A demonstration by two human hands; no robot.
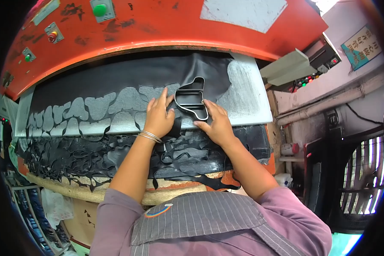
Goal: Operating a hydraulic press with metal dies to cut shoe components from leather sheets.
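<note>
Head view: cutting die on black sheet
Left hand: fingers apart, beside die
Right hand: fingers clamped on die

A white board carries a black, hole-cut sheet.

Left grip points fingers forward, right grip parts thumb from fingers

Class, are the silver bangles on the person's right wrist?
No, the silver bangles circle the wrist of the left hand, not the right hand.
</note>
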